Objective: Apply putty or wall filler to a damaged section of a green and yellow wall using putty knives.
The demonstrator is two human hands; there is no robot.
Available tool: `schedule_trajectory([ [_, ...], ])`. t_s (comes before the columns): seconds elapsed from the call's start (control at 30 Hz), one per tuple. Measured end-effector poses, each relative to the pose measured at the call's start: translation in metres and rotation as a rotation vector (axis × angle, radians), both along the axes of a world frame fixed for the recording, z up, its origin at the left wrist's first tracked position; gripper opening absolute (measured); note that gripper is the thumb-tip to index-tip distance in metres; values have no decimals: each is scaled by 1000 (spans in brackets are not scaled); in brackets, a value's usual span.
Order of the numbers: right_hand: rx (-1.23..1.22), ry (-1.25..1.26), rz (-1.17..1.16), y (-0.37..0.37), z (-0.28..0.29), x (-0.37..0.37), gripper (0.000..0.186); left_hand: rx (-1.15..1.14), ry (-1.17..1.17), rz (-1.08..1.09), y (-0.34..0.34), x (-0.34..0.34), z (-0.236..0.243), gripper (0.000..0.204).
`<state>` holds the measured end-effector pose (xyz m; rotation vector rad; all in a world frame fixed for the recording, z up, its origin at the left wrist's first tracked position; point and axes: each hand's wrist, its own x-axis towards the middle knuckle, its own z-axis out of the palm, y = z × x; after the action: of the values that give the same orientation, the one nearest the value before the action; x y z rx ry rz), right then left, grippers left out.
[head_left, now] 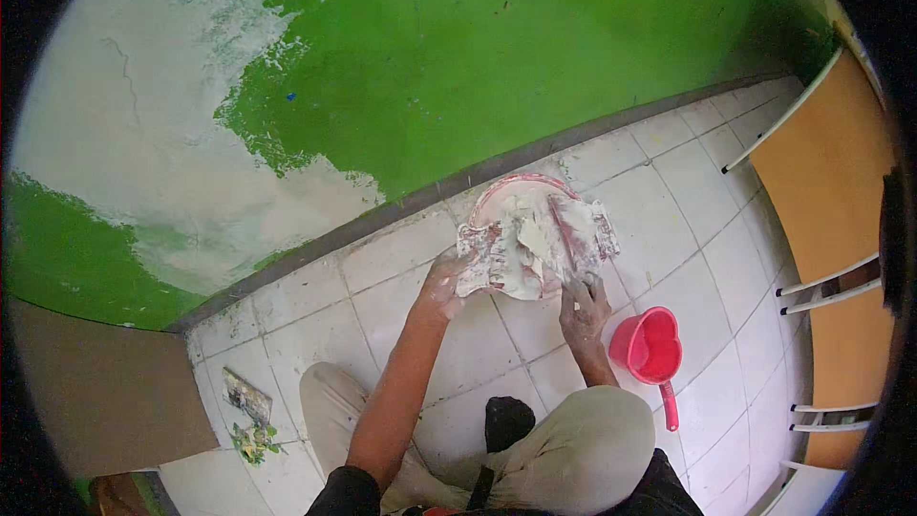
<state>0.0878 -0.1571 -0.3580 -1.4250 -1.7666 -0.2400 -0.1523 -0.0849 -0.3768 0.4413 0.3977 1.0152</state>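
A pink-red round basin (516, 181) on the tiles holds white paste. My left hand (441, 287) is closed on a paste-covered scraper (478, 258) at the basin's left side. My right hand (585, 311) grips a second scraper (600, 229), reddish under smears of paste, at the basin's right side. A lump of white paste (532, 241) lies between the two tools. White smears coat my fingers. A pink dipper (638, 344) with its handle toward me stands on the floor just right of my right hand.
A green wall (535, 48) with white patches (143, 86) rises ahead. Chairs with light-wood panels (812, 172) line the right side. At left are a brown board (105, 382), a dirty flat object (246, 392) and green scraps (253, 444). My bent knees (573, 440) are below.
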Motion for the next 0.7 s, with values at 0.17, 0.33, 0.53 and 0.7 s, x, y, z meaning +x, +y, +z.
schedule_trajectory([
  [0.17,-44,-104,48,-16,4,5,22,74,-109,-3,-11,-12,2,58],
  [0.33,17,-121,84,-16,10,7,27,66,-121,47,-18,-18,8,53],
  [0.53,-68,-181,37,-24,8,-5,32,22,-81,71,-31,-31,-11,52],
  [0.7,-59,-272,62,-13,-2,-9,30,6,-133,128,-43,-45,-29,56],
])
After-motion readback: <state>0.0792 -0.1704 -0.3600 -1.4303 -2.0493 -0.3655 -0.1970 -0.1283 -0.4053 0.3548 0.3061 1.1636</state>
